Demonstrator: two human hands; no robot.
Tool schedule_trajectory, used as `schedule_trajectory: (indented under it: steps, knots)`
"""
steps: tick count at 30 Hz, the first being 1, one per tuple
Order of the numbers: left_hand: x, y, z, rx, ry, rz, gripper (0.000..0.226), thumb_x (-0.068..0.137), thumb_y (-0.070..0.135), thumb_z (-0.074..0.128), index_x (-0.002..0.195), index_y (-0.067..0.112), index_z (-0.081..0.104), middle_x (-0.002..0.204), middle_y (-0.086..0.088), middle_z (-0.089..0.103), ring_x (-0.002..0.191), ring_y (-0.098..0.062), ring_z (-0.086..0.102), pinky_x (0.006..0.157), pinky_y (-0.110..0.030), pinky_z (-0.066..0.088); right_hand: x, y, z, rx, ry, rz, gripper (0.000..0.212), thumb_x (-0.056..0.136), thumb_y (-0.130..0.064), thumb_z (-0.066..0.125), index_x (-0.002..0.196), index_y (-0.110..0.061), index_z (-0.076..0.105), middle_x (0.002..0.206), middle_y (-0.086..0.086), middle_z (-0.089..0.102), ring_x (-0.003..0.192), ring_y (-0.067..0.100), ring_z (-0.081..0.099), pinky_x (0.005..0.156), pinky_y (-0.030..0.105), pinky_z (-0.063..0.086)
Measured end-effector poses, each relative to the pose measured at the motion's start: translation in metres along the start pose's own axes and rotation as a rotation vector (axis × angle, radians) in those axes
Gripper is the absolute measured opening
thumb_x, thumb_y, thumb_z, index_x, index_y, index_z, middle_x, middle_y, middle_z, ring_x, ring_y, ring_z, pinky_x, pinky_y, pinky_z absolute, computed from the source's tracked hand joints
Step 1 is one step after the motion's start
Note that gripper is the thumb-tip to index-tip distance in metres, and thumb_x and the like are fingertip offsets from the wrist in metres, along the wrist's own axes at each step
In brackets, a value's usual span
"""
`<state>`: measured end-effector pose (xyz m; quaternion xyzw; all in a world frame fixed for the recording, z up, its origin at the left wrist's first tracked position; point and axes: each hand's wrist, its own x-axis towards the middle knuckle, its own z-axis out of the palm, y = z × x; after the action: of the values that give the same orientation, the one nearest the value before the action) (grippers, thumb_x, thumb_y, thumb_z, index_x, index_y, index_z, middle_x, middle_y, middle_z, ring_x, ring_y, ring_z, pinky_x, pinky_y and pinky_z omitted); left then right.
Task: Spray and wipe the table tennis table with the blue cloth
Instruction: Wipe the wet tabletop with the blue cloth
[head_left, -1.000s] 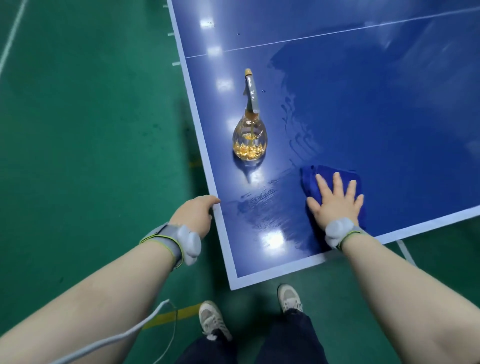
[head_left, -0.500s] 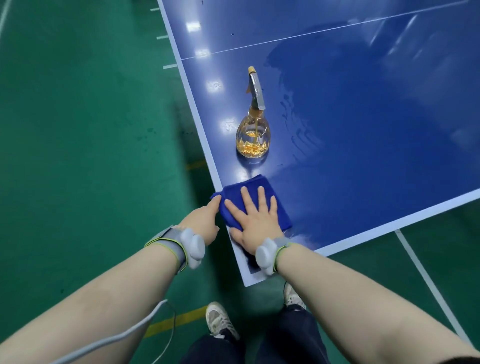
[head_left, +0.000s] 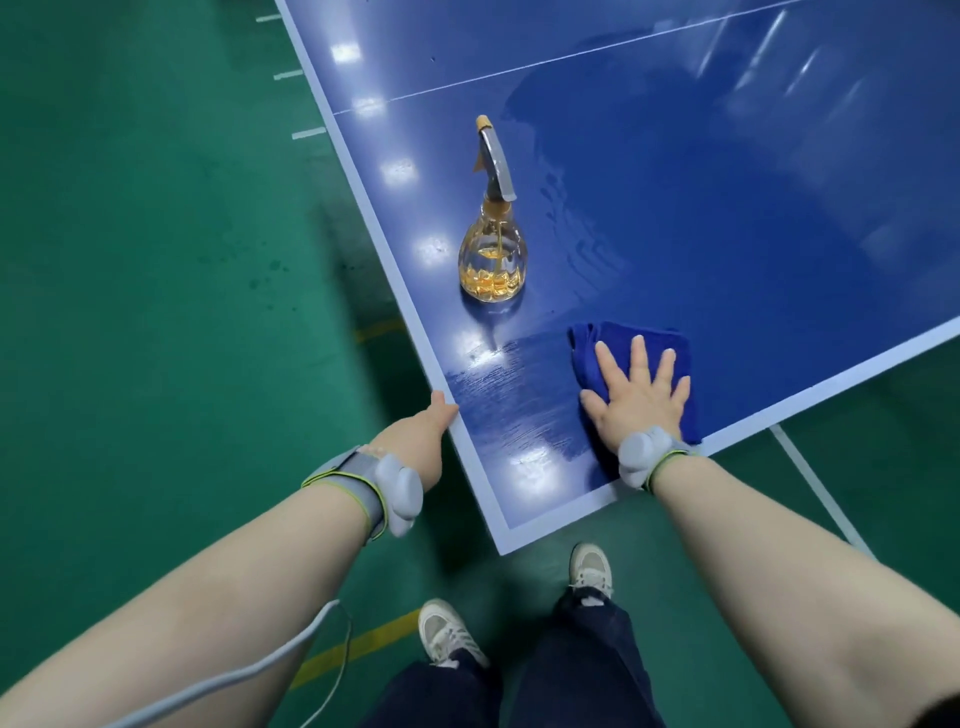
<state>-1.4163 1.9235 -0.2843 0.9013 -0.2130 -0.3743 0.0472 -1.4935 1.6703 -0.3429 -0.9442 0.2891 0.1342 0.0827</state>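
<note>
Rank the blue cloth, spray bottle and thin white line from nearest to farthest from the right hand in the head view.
1. Blue cloth, directly under the right hand.
2. Spray bottle, standing ahead to its left.
3. Thin white line, far across the table.

I see a green floor (head_left: 130, 312) all round, crossed by a yellow line (head_left: 358, 647) at seven o'clock and a white line (head_left: 810, 478) at four o'clock. At six o'clock, pale sneakers (head_left: 447, 631) show below dark trousers (head_left: 582, 665). A grey cable (head_left: 249, 670) trails at seven o'clock.
</note>
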Motion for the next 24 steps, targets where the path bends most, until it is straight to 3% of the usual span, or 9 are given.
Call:
schedule_trajectory:
  steps: [2,6,10,12,14,17,20,24]
  knots:
    - [0.0,0.003,-0.002,0.017,-0.028,-0.029,0.086,0.086,-0.006,0.042,0.153,0.028,0.0,0.152,0.003,0.033,0.114,-0.027,0.057,0.096,-0.041,0.048,-0.019,-0.019,0.007,0.014,0.011,-0.04,0.069,0.095,-0.058,0.037,0.154,-0.044,0.004,0.164,0.002,-0.012,0.147,0.04,-0.014,0.117,0.059,-0.004]
    - [-0.004,0.01,-0.01,0.04,-0.085,-0.076,0.09,0.085,-0.01,0.04,0.152,0.028,-0.005,0.144,-0.003,0.043,0.114,-0.031,0.056,0.1,-0.051,0.044,-0.07,-0.064,0.029,-0.006,-0.014,-0.216,0.068,0.09,-0.058,0.026,0.154,-0.042,0.01,0.164,0.006,-0.007,0.147,0.045,-0.012,0.114,0.06,-0.009]
    - [-0.008,0.01,-0.009,0.009,-0.062,-0.06,0.083,0.088,-0.005,0.041,0.153,0.021,-0.005,0.147,-0.001,0.04,0.12,-0.027,0.054,0.101,-0.045,0.043,-0.106,-0.089,0.047,-0.047,-0.036,-0.379,0.072,0.078,-0.058,0.034,0.146,-0.037,0.041,0.157,0.012,0.031,0.141,0.051,0.022,0.111,0.063,0.007]
    - [-0.011,0.011,-0.009,-0.002,-0.056,-0.05,0.081,0.09,-0.004,0.041,0.153,0.019,-0.005,0.154,0.003,0.028,0.124,-0.024,0.051,0.103,-0.038,0.041,-0.107,-0.087,0.049,-0.063,-0.045,-0.423,0.07,0.076,-0.06,0.037,0.142,-0.038,0.046,0.154,0.011,0.038,0.138,0.05,0.031,0.112,0.065,0.014]
    - [-0.013,0.015,-0.01,-0.018,-0.056,-0.051,0.08,0.09,-0.004,0.038,0.153,0.02,-0.004,0.157,0.006,0.02,0.126,-0.022,0.049,0.103,-0.032,0.037,-0.101,-0.074,0.044,-0.066,-0.058,-0.48,0.069,0.078,-0.06,0.037,0.143,-0.04,0.043,0.156,0.008,0.035,0.141,0.049,0.029,0.112,0.064,0.013]
    - [-0.015,0.019,-0.01,-0.031,-0.062,-0.075,0.075,0.091,-0.005,0.031,0.153,0.025,0.001,0.16,0.008,0.007,0.131,-0.023,0.044,0.105,-0.032,0.033,-0.085,-0.047,0.033,-0.068,-0.062,-0.535,0.07,0.08,-0.061,0.031,0.148,-0.045,0.032,0.162,0.001,0.021,0.148,0.043,0.011,0.115,0.058,0.0]
    - [-0.017,0.027,-0.011,0.043,-0.068,-0.149,0.083,0.089,-0.011,0.032,0.152,0.031,0.001,0.16,0.011,0.003,0.13,-0.023,0.046,0.101,-0.033,0.038,-0.061,-0.011,0.021,-0.067,-0.016,-0.393,0.066,0.088,-0.06,0.031,0.152,-0.047,0.016,0.165,-0.004,0.0,0.15,0.036,-0.008,0.117,0.054,-0.008]
    - [-0.016,0.04,-0.012,0.052,-0.055,-0.171,0.081,0.091,-0.009,0.031,0.152,0.032,-0.002,0.159,0.009,0.01,0.131,-0.026,0.044,0.103,-0.035,0.036,-0.025,0.038,0.002,-0.026,0.017,-0.188,0.066,0.095,-0.057,0.039,0.153,-0.046,0.01,0.165,-0.004,-0.007,0.149,0.033,-0.012,0.118,0.054,-0.006]
